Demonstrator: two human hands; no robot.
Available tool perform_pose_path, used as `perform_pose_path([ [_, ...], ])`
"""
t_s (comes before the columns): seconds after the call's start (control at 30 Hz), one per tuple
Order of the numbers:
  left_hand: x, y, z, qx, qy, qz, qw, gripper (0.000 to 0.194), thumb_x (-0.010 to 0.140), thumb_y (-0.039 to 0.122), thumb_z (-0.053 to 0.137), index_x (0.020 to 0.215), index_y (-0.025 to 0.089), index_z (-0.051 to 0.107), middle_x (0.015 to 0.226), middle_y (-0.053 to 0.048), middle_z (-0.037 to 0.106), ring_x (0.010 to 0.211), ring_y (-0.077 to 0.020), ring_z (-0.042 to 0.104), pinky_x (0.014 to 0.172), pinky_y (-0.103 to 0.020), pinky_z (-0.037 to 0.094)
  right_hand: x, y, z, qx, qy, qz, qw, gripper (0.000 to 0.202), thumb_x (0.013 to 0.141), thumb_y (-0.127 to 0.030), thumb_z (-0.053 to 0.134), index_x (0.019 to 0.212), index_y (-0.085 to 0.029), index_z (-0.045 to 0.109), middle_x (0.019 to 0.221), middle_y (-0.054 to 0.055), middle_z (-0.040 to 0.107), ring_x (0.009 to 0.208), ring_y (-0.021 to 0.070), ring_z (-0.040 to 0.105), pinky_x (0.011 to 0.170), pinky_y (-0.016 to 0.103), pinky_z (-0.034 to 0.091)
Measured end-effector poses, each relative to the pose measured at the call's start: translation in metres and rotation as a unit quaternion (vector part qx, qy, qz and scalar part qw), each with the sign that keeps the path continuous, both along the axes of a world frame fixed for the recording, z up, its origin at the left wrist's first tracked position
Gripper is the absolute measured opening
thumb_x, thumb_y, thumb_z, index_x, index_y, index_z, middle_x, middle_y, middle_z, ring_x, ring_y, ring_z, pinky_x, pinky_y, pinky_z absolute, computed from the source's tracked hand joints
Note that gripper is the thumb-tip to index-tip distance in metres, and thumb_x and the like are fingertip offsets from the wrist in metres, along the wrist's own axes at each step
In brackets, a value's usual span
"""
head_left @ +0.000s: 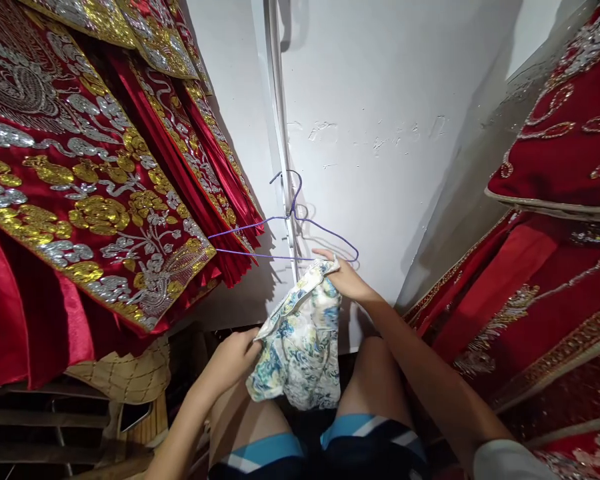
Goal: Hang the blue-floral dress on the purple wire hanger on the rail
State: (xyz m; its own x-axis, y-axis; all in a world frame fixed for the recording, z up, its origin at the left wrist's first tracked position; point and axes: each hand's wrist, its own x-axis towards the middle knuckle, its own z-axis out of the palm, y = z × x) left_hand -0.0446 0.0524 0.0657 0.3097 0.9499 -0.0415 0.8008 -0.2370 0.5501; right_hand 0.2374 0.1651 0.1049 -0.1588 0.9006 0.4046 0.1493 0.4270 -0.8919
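A white garment (303,347) with a blue, green and yellow floral print hangs in front of my knees, stretched between both hands. My left hand (233,360) is closed on its lower left edge, the thumb over the cloth. At the upper right corner, my right hand (346,277) pinches the same edge, one finger reaching out past the cloth. Just above that finger is the lower bar of a purple wire hanger (330,229), which carries no cloth. Its hook sits at a white metal pole (276,100). Some fingertips are hidden behind the fabric.
Red costumes with gold and silver embroidery (100,207) fill the left side, and one overlaps the hanger's left end. More red beaded garments (555,280) hang at the right. A white wall (380,87) stands ahead. Wooden slats (45,417) and a dark phone-like object (136,415) lie lower left.
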Motion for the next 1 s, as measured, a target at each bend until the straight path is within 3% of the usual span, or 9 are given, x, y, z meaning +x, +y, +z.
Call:
perform_pose_path([
  [0.07, -0.013, 0.006, 0.003, 0.017, 0.006, 0.000, 1.000, 0.029, 0.093, 0.028, 0.033, 0.084, 0.020, 0.059, 0.080, -0.004, 0.067, 0.076, -0.0227, 0.061, 0.071, -0.029, 0.040, -0.004, 0.008, -0.011, -0.025, -0.013, 0.030, 0.999, 0.029, 0.072, -0.020, 0.050, 0.096, -0.018, 0.067, 0.090, 0.004, 0.068, 0.086, 0.0189, 0.059, 0.079, 0.028, 0.046],
  [0.17, -0.023, 0.008, 0.006, 0.013, 0.013, -0.012, 1.000, 0.023, 0.090, 0.028, 0.036, 0.084, 0.020, 0.056, 0.080, -0.002, 0.065, 0.075, -0.0213, 0.060, 0.071, -0.029, 0.041, 0.001, 0.010, -0.021, -0.023, -0.035, -0.014, 0.999, 0.020, 0.072, -0.020, 0.048, 0.083, -0.018, 0.064, 0.077, 0.001, 0.064, 0.077, 0.0184, 0.057, 0.072, 0.027, 0.043],
  [0.33, -0.028, 0.003, 0.019, -0.020, 0.097, -0.032, 0.995, 0.026, 0.082, 0.025, 0.041, 0.085, 0.020, 0.066, 0.088, -0.007, 0.073, 0.086, -0.0271, 0.066, 0.082, -0.034, 0.045, 0.011, 0.003, -0.020, -0.005, -0.025, -0.055, 0.998, 0.036, 0.071, -0.019, 0.051, 0.105, -0.023, 0.063, 0.081, -0.001, 0.065, 0.072, 0.0164, 0.056, 0.069, 0.026, 0.042],
  [0.43, -0.036, 0.011, 0.027, 0.034, 0.157, 0.011, 0.987, 0.031, 0.083, 0.028, 0.041, 0.088, 0.020, 0.071, 0.106, -0.014, 0.074, 0.106, -0.0338, 0.066, 0.094, -0.043, 0.044, 0.010, 0.003, -0.018, 0.003, -0.048, -0.030, 0.998, 0.014, 0.072, -0.023, 0.047, 0.076, -0.019, 0.060, 0.073, 0.000, 0.060, 0.070, 0.0161, 0.053, 0.067, 0.026, 0.040],
  [0.5, -0.044, 0.022, 0.033, 0.081, 0.140, 0.026, 0.987, 0.032, 0.081, 0.030, 0.043, 0.091, 0.019, 0.071, 0.121, -0.015, 0.071, 0.116, -0.0336, 0.062, 0.101, -0.044, 0.043, 0.013, 0.003, -0.015, 0.005, -0.064, -0.070, 0.995, 0.009, 0.070, -0.025, 0.048, 0.063, -0.020, 0.051, 0.061, -0.002, 0.051, 0.063, 0.0147, 0.045, 0.060, 0.025, 0.033],
  [0.6, -0.051, 0.039, 0.052, 0.132, 0.099, 0.037, 0.986, 0.029, 0.081, 0.034, 0.042, 0.081, 0.019, 0.067, 0.114, -0.015, 0.072, 0.106, -0.0312, 0.065, 0.098, -0.042, 0.047, 0.026, 0.000, -0.008, 0.006, -0.068, -0.151, 0.986, 0.014, 0.066, -0.028, 0.051, 0.055, -0.021, 0.045, 0.054, -0.004, 0.040, 0.059, 0.0134, 0.036, 0.055, 0.026, 0.027],
  [0.83, -0.001, 0.054, 0.112, 0.320, -0.006, -0.020, 0.947, 0.020, 0.085, 0.032, 0.044, 0.072, 0.020, 0.054, 0.099, -0.010, 0.067, 0.091, -0.0247, 0.062, 0.085, -0.035, 0.048, 0.030, -0.017, 0.004, -0.014, -0.064, -0.162, 0.985, 0.015, 0.061, -0.029, 0.052, 0.050, -0.021, 0.044, 0.054, -0.002, 0.042, 0.059, 0.0150, 0.041, 0.055, 0.027, 0.029],
  [0.93, 0.026, 0.062, 0.118, 0.353, -0.079, -0.031, 0.932, 0.021, 0.085, 0.024, 0.047, 0.101, 0.019, 0.059, 0.096, -0.006, 0.067, 0.086, -0.0196, 0.063, 0.080, -0.029, 0.048, 0.024, -0.031, 0.003, 0.010, -0.036, -0.135, 0.990, 0.008, 0.063, -0.026, 0.055, 0.065, -0.019, 0.058, 0.060, 0.000, 0.052, 0.061, 0.0166, 0.049, 0.056, 0.027, 0.035],
  [1.0, 0.033, 0.069, 0.114, 0.368, -0.112, -0.006, 0.923, 0.036, 0.085, 0.020, 0.047, 0.120, 0.018, 0.057, 0.097, -0.004, 0.069, 0.084, -0.0175, 0.064, 0.078, -0.027, 0.048, 0.030, -0.037, 0.004, 0.055, -0.014, -0.191, 0.980, 0.038, 0.061, -0.020, 0.058, 0.098, -0.018, 0.066, 0.068, 0.000, 0.059, 0.064, 0.0180, 0.054, 0.059, 0.027, 0.040],
])
